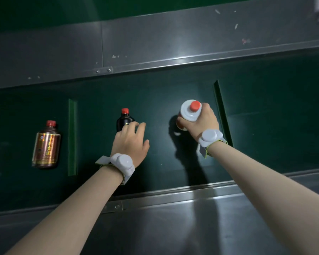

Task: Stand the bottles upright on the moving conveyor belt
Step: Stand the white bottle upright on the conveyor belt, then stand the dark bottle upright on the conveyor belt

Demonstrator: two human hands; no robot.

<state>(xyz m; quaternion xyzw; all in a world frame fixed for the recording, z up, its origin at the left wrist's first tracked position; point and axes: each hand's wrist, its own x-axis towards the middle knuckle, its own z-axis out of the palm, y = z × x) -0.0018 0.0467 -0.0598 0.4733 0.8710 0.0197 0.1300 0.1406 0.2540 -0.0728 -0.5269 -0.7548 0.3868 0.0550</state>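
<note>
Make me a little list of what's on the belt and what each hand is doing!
belt: dark green, with raised strips across it
white bottle: red cap, tilted up, gripped by right hand
dark bottle: red cap, lying down, left hand over it, fingers spread
brown bottle: red cap, lying flat, untouched
bottles seen: three

Dim light overall; the green belt (pixel 155 100) beyond my fingers (pixel 136 126) is nearly black. Light comes from above, glaring in pale streaks on the steel rail (pixel 173 59) past my fingers and the steel ledge (pixel 201 218) nearer me. My right hand (pixel 201 120) throws a dark shadow toward me. Straight rails bow near the edges; the top right corner smears.
</note>
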